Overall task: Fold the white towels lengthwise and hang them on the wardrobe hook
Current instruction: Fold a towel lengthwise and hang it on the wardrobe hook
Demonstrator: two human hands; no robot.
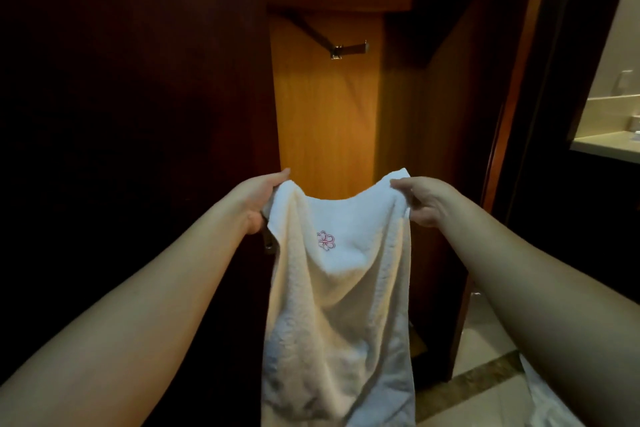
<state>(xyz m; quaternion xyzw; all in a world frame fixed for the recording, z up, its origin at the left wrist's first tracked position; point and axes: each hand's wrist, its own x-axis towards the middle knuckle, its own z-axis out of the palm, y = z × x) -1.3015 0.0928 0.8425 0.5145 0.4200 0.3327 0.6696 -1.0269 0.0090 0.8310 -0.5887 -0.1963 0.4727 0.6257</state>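
Both my forearms came in from the bottom corners, approx 7 and 5 o'clock, reaching fwd w/ a white towel (337, 305) stretched between them. My left hand (258, 199) gripped the towel's top left corner at approx 10 o'clock from the cloth's middle, thumb on top & fingers curled under the hem. My right hand (424, 201) pinched the top right corner at approx 2 o'clock, fingers folded round the edge, a bit of the corner sticking up past them. The top hem sagged in a shallow dip between the 2 grips; the rest hung straight down past the bottom of the view, creased, w/ a small pink flower emblem (326, 240) just below the hem, left of centre. At 5 o'clock lay pale floor tiles (485, 402) w/ a dark band. Beyond the towel stood the open wardrobe, its lit orange back panel (322, 114) at 12 o'clock, a dark door (131, 97) at 9. Further up hung the metal hook (348, 49), bare, well above the towel. Far off at 3 o'clock showed a beige counter (606, 146).
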